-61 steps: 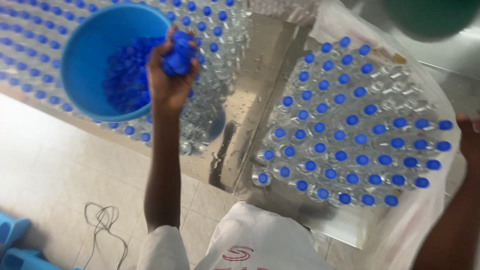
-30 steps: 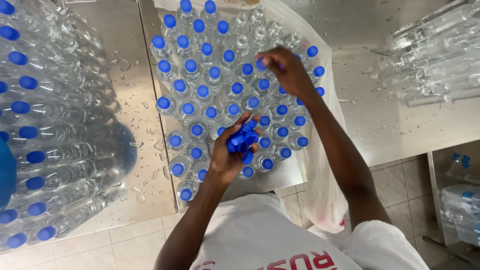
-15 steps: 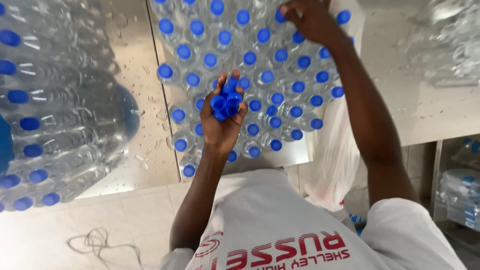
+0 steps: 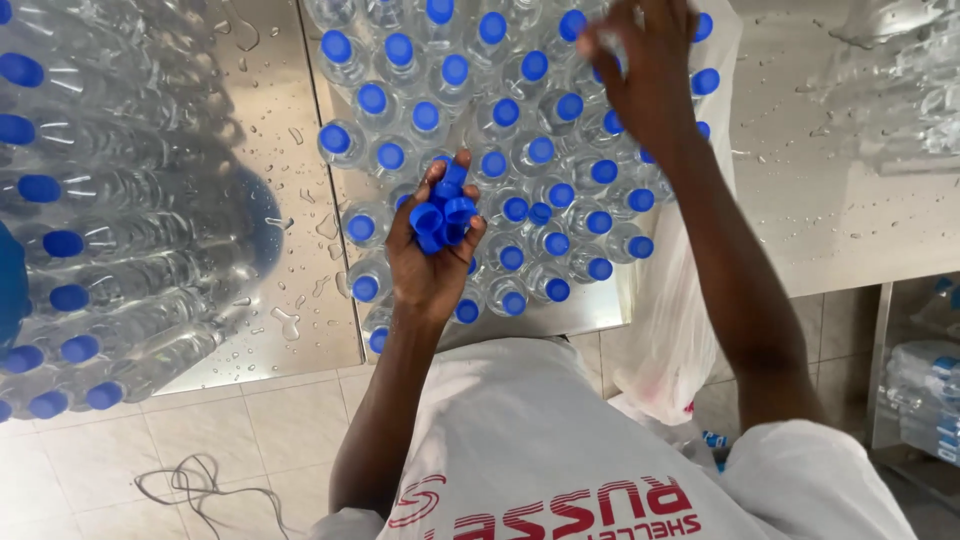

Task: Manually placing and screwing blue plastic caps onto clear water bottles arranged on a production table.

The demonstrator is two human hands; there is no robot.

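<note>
My left hand (image 4: 428, 262) is palm up above the near edge of a cluster of clear plastic bottles (image 4: 520, 160), shut on a handful of loose blue caps (image 4: 441, 213). Most bottles in the cluster wear blue caps and stand upright on a steel table (image 4: 300, 250). My right hand (image 4: 640, 75) reaches to the far right side of the cluster, fingers curled down onto a bottle top there. What those fingers pinch is blurred.
A big stack of capped bottles (image 4: 90, 230) lies on its side at the left. A white plastic bag (image 4: 680, 300) hangs off the table's right edge. More bottles (image 4: 900, 90) lie at the far right and on a lower shelf (image 4: 925, 400). A cable (image 4: 200, 485) lies on the tiled floor.
The view has shifted from the blue bowl of caps to the upright bottles. My left hand carried the caps over and stays above the near edge. My right hand moved farther along the cluster.
</note>
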